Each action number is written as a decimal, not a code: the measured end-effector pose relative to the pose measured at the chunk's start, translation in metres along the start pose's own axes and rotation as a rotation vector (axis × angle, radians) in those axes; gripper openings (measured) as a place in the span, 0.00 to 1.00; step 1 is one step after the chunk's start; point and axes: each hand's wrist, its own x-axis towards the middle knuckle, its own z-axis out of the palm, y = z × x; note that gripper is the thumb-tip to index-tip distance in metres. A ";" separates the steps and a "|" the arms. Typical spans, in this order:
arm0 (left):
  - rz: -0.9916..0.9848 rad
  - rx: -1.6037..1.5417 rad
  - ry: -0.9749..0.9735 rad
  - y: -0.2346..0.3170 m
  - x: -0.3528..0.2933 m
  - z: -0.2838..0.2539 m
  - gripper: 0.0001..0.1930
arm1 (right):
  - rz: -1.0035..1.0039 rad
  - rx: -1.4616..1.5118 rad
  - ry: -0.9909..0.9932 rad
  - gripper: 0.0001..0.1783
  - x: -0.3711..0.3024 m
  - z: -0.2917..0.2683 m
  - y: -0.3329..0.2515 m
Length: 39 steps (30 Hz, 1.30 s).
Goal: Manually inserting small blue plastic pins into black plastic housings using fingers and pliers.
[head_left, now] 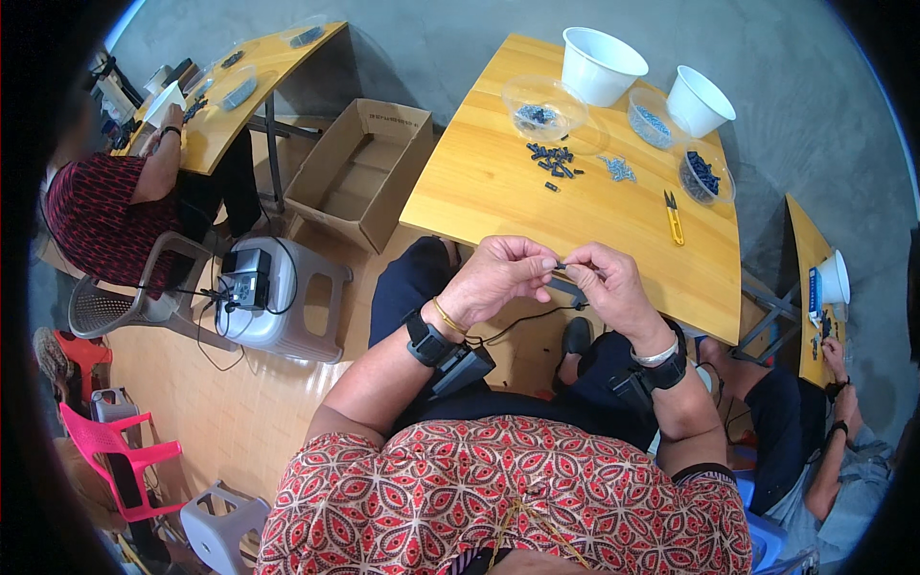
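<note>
Because the slim dark part (561, 267) is so small, I see the left hand (498, 278) and right hand (615, 290) pinching it from 2 sides; loose black plastic pieces (550, 156) and silvery pieces (617, 170) lie beyond them, presumably for easy reach, with yellow-handled snips (675, 220) farther right.

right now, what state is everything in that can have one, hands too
left hand, fingers pinching a small dark part
right hand, fingers pinching the same part
yellow snips, blades apart
cardboard box, open
larger white bucket, upright, uncovered
dark pieces, loosely heaped
silver pieces, loosely heaped
clear tub nearest the snips, uncovered
</note>
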 end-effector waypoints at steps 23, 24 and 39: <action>0.847 1.487 0.300 -0.030 0.060 -0.001 0.05 | -0.241 -0.590 0.197 0.05 0.013 -0.002 0.054; 0.852 1.489 0.299 -0.029 0.060 0.000 0.05 | -0.083 -0.390 0.282 0.05 0.016 -0.003 0.054; 0.935 1.457 0.304 -0.036 0.057 0.001 0.05 | -0.091 -0.542 0.444 0.06 0.061 0.023 0.068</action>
